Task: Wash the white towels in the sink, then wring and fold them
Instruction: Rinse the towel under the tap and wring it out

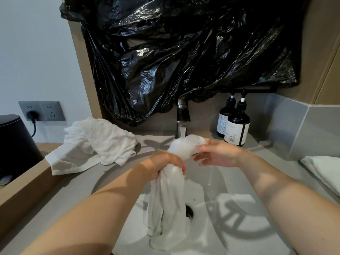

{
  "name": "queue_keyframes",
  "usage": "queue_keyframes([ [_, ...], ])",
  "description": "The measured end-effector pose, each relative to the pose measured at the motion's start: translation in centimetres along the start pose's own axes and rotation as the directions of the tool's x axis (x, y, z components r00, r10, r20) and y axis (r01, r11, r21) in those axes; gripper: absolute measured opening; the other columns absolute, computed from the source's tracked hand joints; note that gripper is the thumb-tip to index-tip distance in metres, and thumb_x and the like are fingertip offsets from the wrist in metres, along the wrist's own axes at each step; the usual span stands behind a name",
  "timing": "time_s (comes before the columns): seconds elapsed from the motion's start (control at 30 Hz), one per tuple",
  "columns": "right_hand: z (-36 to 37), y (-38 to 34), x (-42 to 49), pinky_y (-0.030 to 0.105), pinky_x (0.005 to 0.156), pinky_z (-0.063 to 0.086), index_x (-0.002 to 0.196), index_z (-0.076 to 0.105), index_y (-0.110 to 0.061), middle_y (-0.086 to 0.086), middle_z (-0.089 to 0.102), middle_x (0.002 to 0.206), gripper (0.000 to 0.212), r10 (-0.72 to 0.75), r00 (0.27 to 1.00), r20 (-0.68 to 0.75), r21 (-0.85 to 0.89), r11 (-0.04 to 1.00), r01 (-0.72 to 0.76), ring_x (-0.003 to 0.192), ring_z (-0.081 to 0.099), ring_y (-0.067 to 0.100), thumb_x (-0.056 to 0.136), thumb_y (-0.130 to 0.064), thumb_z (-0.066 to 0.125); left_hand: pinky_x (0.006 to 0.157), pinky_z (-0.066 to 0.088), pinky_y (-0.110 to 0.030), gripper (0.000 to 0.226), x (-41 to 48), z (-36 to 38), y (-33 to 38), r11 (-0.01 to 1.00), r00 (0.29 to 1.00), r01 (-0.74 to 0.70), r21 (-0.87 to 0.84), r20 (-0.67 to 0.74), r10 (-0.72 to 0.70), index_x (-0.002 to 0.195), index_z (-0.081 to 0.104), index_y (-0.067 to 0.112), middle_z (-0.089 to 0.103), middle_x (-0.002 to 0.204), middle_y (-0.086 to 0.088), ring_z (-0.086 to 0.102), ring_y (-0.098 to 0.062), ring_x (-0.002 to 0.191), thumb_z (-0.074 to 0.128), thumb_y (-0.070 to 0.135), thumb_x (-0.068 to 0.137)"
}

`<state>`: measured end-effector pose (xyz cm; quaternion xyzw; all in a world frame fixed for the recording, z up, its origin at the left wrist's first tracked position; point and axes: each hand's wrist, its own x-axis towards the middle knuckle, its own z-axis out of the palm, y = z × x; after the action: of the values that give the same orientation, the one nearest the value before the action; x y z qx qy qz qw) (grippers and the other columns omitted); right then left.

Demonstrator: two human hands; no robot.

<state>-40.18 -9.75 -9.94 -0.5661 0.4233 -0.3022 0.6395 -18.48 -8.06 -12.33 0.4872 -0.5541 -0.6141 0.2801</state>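
Observation:
My left hand (165, 165) is clenched around the middle of a wet white towel (169, 205) over the sink (239, 227). The towel's upper end bulges under the running tap (182, 118), and its long lower part hangs down to the basin near the drain (189, 211). My right hand (219, 153) touches the upper bulge with its fingers spread and loosely curved. A second white towel (95, 144) lies crumpled on the counter at the left. A folded white towel (323, 172) sits at the right edge.
Two dark pump bottles (236, 124) stand right of the tap. Black plastic sheeting (184, 52) covers the wall behind. A wall socket (42, 110) with a plugged cable and a dark round bin (16, 144) are at the left. Water streams from the tap.

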Motion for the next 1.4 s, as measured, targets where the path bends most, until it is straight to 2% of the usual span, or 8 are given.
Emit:
queue_keyframes([
  [0.13,-1.2,1.3,0.1,0.039,0.082,0.05,0.115,0.058,-0.006,0.015,0.066,0.109,0.074,0.134,0.991,-0.019,0.17,0.977,-0.129,0.097,0.064,0.027,0.089,-0.068,0.027,0.067,0.052,-0.027,0.017,0.0,-0.1,0.2,0.997,0.997,-0.035,-0.066,-0.074,0.03,0.073,0.069,0.001,0.069,0.075,-0.014,0.064,-0.023,0.064,0.074,0.012,0.062],
  [0.3,0.4,3.5,1.4,0.042,0.094,0.037,0.098,0.066,-0.001,0.015,0.069,0.104,0.092,0.172,0.979,-0.108,0.202,0.968,-0.147,0.101,0.06,0.027,0.092,-0.07,0.007,0.07,0.052,-0.033,0.025,-0.3,1.3,0.5,0.964,0.991,-0.068,-0.256,-0.128,0.036,0.083,0.065,0.001,0.065,0.071,-0.012,0.063,-0.024,0.062,0.073,0.019,0.067],
  [0.67,6.0,4.8,1.2,0.046,0.092,0.047,0.115,0.067,-0.001,0.025,0.065,0.105,0.074,0.206,0.949,0.241,0.365,0.887,-0.285,0.098,0.06,0.04,0.092,-0.065,0.037,0.08,0.047,-0.037,0.022,0.0,3.3,0.1,0.861,0.982,-0.114,-0.496,-0.186,0.022,0.069,0.064,0.006,0.066,0.083,-0.012,0.062,-0.028,0.075,0.062,0.028,0.072],
  [0.87,3.8,4.5,1.9,0.04,0.101,0.043,0.135,0.053,-0.03,0.009,0.063,0.129,0.058,0.129,0.977,0.169,0.36,0.915,-0.183,0.11,0.062,0.025,0.09,-0.063,0.04,0.071,0.053,-0.034,0.019,-0.2,2.8,0.9,0.736,0.965,-0.154,-0.659,-0.261,-0.032,0.083,0.067,0.0,0.072,0.082,-0.014,0.068,-0.027,0.071,0.058,0.017,0.084],
  [1.0,2.7,4.0,1.2,0.041,0.102,0.042,0.139,0.048,-0.014,0.022,0.051,0.134,0.098,0.09,0.915,0.393,0.126,0.981,-0.151,0.117,0.056,0.033,0.065,-0.076,0.063,0.096,0.05,-0.046,0.028,0.1,2.7,1.1,0.747,0.953,-0.164,-0.644,-0.299,-0.048,0.099,0.067,0.0,0.074,0.091,-0.014,0.068,-0.033,0.089,0.063,0.023,0.085],
  [1.1,1.7,3.7,0.9,0.038,0.099,0.047,0.138,0.043,-0.008,0.02,0.057,0.129,0.097,0.088,0.866,0.493,-0.059,0.996,-0.068,0.119,0.056,0.029,0.067,-0.069,0.069,0.1,0.047,-0.052,0.034,0.3,2.6,1.5,0.793,0.945,-0.16,-0.588,-0.324,-0.05,0.105,0.063,0.0,0.071,0.09,-0.017,0.067,-0.035,0.09,0.066,0.028,0.085],
  [1.3,4.1,1.2,-0.5,0.05,0.092,0.053,0.114,0.063,-0.018,0.008,0.073,0.102,0.061,0.198,0.978,0.072,-0.465,0.874,-0.142,0.093,0.07,0.027,0.061,-0.032,0.088,0.086,0.055,-0.046,0.033,1.2,2.1,1.9,0.834,0.861,-0.121,-0.538,-0.475,-0.181,0.1,0.064,0.007,0.069,0.101,-0.015,0.067,-0.034,0.092,0.076,0.027,0.077],
  [1.4,5.7,0.7,-0.9,0.035,0.079,0.058,0.103,0.065,-0.024,0.004,0.073,0.097,0.051,0.115,0.99,-0.087,-0.593,0.792,-0.144,0.087,0.071,0.021,0.06,-0.034,0.089,0.09,0.051,-0.038,0.024,1.6,2.3,2.2,0.866,0.832,-0.046,-0.498,-0.499,-0.243,0.099,0.063,0.008,0.064,0.118,-0.011,0.062,-0.027,0.1,0.062,0.029,0.088],
])
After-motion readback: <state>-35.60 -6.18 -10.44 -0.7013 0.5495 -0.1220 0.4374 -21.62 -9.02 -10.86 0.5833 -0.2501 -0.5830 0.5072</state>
